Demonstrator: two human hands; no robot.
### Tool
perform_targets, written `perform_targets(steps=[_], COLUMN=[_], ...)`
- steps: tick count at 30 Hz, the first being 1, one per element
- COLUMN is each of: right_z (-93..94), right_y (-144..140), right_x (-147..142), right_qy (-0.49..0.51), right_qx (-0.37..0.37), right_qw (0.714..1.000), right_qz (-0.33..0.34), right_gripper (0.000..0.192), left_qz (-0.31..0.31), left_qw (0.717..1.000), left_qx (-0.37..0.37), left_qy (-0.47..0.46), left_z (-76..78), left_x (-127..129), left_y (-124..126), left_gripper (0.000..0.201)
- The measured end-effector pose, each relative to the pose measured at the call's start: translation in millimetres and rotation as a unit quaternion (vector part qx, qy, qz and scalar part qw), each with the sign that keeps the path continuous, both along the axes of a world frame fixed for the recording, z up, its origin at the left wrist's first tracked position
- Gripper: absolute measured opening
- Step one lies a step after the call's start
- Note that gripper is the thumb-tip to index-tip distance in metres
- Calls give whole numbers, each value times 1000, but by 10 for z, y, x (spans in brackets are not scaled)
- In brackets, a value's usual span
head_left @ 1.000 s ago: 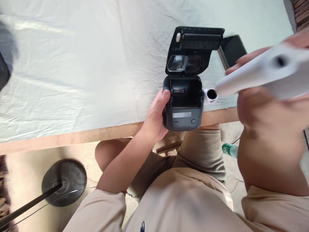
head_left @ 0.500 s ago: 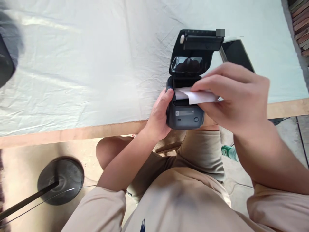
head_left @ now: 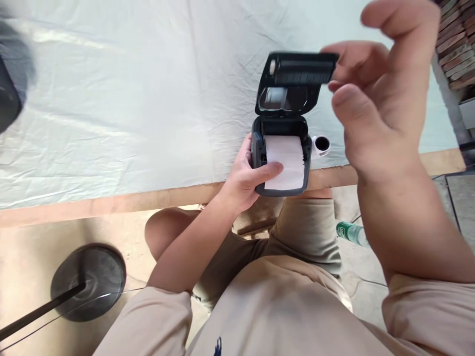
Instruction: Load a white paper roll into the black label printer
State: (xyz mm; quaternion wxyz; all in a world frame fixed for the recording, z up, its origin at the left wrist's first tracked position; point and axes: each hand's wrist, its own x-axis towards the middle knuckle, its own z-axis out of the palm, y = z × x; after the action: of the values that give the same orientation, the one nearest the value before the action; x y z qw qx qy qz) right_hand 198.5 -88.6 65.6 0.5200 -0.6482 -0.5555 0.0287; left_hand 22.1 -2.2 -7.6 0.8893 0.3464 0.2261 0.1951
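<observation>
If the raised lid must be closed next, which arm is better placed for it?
Probably the right: the right grip is at the lid's edge, while the left grip holds the device, its thumb lying on the paper.

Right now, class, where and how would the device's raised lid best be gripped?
Probably by its free edge, from the right: that edge lies opposite the hinge, the right hand is beside its corner, and the left hand holds the device.
</observation>
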Motion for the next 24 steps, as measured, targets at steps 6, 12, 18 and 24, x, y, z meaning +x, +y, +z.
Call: perform_targets(steps=[6,12,18,24], right_z=[9,125,82,124], right_y=[-118,-85,-111,-233], right_x=[-14,-127,-168,-195], right_qy=[-73,-131,-66,-83], right_qx=[-70,-212,-249,-237], right_qw=[994,958,958,965], right_qz=[40,143,125,73], right_gripper=[32,52,44,40], left_qz=[8,18,25,-1], left_qw=[1000,998,999,999], left_qx=[-8,-46,-35,-40], left_qy=[-10,-25,0,-16], left_z=[37,87,75,132], left_x=[-24,-57,-88,-38], left_y=[-12,-35,-22,-42], left_gripper=[90,70,59,49])
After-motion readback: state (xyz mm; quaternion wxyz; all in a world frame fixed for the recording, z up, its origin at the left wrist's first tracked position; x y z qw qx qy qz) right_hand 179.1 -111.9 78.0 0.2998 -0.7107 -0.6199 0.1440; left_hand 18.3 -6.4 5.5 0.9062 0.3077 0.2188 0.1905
